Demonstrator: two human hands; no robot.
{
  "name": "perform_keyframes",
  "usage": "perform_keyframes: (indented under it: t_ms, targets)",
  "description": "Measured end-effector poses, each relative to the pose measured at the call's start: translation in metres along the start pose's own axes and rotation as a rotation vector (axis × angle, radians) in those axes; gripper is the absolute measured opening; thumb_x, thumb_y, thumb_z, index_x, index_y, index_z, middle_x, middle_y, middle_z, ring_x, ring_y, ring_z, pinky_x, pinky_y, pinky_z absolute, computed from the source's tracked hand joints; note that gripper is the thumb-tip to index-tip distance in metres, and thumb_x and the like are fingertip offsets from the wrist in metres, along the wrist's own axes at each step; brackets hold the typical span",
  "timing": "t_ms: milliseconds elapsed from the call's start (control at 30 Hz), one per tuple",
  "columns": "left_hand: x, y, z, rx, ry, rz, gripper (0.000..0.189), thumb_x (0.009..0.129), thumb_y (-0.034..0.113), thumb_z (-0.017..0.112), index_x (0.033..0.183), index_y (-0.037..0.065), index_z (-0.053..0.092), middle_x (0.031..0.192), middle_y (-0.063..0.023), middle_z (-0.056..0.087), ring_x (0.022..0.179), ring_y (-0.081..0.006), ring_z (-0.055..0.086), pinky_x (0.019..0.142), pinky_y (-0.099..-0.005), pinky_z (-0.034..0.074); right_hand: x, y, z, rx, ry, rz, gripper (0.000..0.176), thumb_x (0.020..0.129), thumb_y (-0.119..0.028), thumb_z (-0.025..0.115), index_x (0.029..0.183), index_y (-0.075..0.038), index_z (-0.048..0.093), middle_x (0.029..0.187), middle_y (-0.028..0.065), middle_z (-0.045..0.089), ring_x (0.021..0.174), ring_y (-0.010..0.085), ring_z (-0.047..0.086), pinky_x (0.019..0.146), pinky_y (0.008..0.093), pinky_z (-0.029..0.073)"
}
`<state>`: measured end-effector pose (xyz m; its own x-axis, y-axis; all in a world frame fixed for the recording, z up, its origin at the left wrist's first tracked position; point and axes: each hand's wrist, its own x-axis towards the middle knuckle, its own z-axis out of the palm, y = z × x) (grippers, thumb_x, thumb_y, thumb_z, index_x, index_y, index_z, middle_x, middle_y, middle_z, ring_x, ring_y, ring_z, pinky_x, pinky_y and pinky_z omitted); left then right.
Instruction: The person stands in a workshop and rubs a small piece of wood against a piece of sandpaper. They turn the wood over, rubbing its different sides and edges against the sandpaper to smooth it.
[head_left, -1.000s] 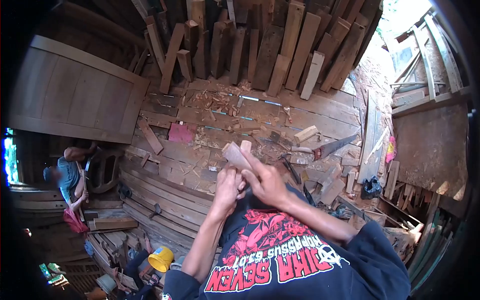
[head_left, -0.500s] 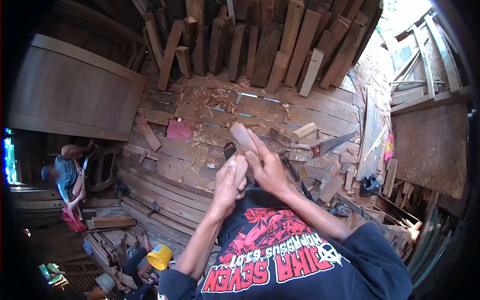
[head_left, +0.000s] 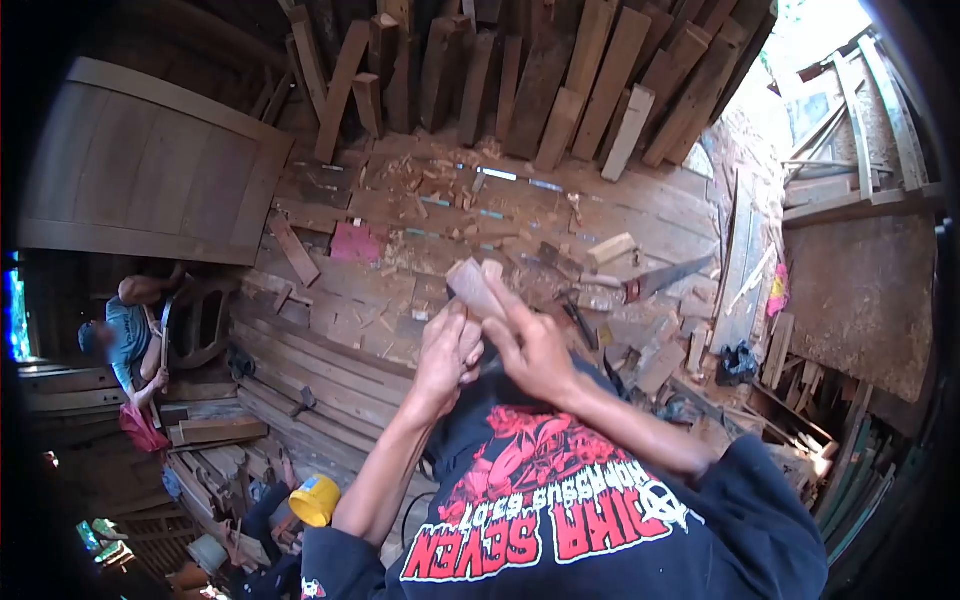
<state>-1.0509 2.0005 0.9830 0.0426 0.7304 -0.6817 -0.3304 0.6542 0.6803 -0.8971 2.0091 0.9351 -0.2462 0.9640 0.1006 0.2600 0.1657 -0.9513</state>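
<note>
A small wooden block [head_left: 474, 286] is held up in front of my chest, its smooth face toward the camera. My right hand [head_left: 537, 350] has its fingers along the block's right side, the thumb near its lower end. Just left of it, my left hand [head_left: 447, 355] is closed round the block's lower part, which the fingers hide. The two hands are close together at the block.
Upright planks [head_left: 607, 80] lean along the back. On the plank floor [head_left: 390, 290] lie shavings, a handsaw [head_left: 672, 280], a pink sheet [head_left: 355, 243] and offcuts. A person [head_left: 128, 335] sits at the left near a wooden panel [head_left: 150, 170]. A yellow bucket [head_left: 315, 500] stands lower left.
Both hands have shifted slightly left with the block, which now leans a little more. The view has also moved slightly.
</note>
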Motion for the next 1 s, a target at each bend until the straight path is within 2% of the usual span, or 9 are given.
perform_keyframes:
  t_ms: [300,467,567,667,700,800,833,933,1000]
  targets:
    - [0.002,-0.004,0.002,0.127,0.035,0.093,0.029,0.114,0.038,0.040,0.103,0.014,0.053,0.071,0.0060,0.045,0.056,-0.0037,0.042,0.040,-0.0198,0.029,0.026,0.007,0.000,-0.031,0.035,0.090,0.055,0.102,-0.022,0.063,0.152,-0.003,0.049,0.115,0.0307,0.069,0.100,0.0464,0.070,0.083,0.0511,0.058]
    - [0.004,-0.010,-0.011,0.098,0.056,-0.007,0.038,0.113,0.039,0.042,0.134,0.011,0.056,0.073,0.0061,0.046,0.054,-0.0039,0.041,0.042,-0.0199,0.030,0.007,0.001,0.000,-0.008,-0.089,0.117,0.053,0.103,-0.024,0.060,0.154,-0.010,0.049,0.114,0.0299,0.069,0.099,0.0481,0.069,0.081,0.0516,0.057]
    - [0.002,-0.005,0.002,0.105,0.038,0.045,0.044,0.113,0.037,0.041,0.146,0.010,0.052,0.072,0.0062,0.046,0.053,-0.0045,0.039,0.041,-0.0207,0.029,0.026,0.004,-0.002,0.066,0.093,0.173,0.055,0.102,-0.027,0.062,0.153,-0.012,0.050,0.109,0.0298,0.069,0.097,0.0481,0.069,0.080,0.0534,0.057]
    - [0.001,0.001,0.002,0.120,0.003,0.057,0.046,0.114,0.037,0.041,0.147,0.007,0.054,0.071,0.0059,0.047,0.052,-0.0038,0.041,0.040,-0.0209,0.029,0.018,-0.002,-0.013,-0.113,-0.053,0.011,0.055,0.102,-0.027,0.061,0.154,-0.011,0.049,0.108,0.0303,0.069,0.097,0.0479,0.068,0.080,0.0521,0.058]
    - [-0.005,-0.002,0.016,0.130,0.055,0.084,0.036,0.114,0.038,0.040,0.117,0.008,0.061,0.069,0.0072,0.046,0.052,-0.0035,0.041,0.040,-0.0208,0.029,0.032,0.004,-0.018,-0.061,0.023,0.169,0.056,0.102,-0.027,0.062,0.154,-0.011,0.049,0.109,0.0302,0.070,0.097,0.0470,0.070,0.081,0.0516,0.058]
    - [0.005,0.003,0.003,0.097,0.067,0.046,0.037,0.113,0.037,0.041,0.121,0.007,0.061,0.070,0.0073,0.047,0.052,-0.0039,0.041,0.040,-0.0210,0.030,0.012,-0.017,-0.006,0.050,0.013,-0.086,0.058,0.100,-0.025,0.065,0.154,-0.011,0.050,0.115,0.0280,0.070,0.096,0.0449,0.072,0.082,0.0501,0.058]
    - [0.009,-0.007,-0.002,0.085,0.025,0.067,0.040,0.113,0.036,0.041,0.130,0.006,0.060,0.072,0.0063,0.048,0.052,-0.0037,0.041,0.040,-0.0213,0.030,0.010,-0.023,-0.019,0.002,-0.130,0.127,0.056,0.100,-0.023,0.064,0.153,-0.009,0.051,0.117,0.0289,0.070,0.099,0.0452,0.072,0.083,0.0482,0.058]
    - [-0.001,0.006,0.019,0.118,0.030,0.093,0.044,0.113,0.036,0.042,0.141,0.006,0.056,0.074,0.0061,0.049,0.053,-0.0034,0.041,0.040,-0.0210,0.031,0.035,0.001,-0.015,0.141,0.099,0.205,0.053,0.101,-0.023,0.064,0.150,-0.007,0.053,0.120,0.0308,0.068,0.108,0.0437,0.070,0.085,0.0473,0.059]
    - [0.007,0.007,0.006,0.067,0.018,0.076,0.046,0.113,0.036,0.042,0.148,0.008,0.052,0.074,0.0062,0.048,0.054,-0.0032,0.041,0.041,-0.0200,0.030,0.008,-0.009,-0.003,-0.010,0.070,-0.053,0.052,0.101,-0.023,0.063,0.149,-0.006,0.053,0.116,0.0306,0.070,0.108,0.0432,0.070,0.084,0.0473,0.059]
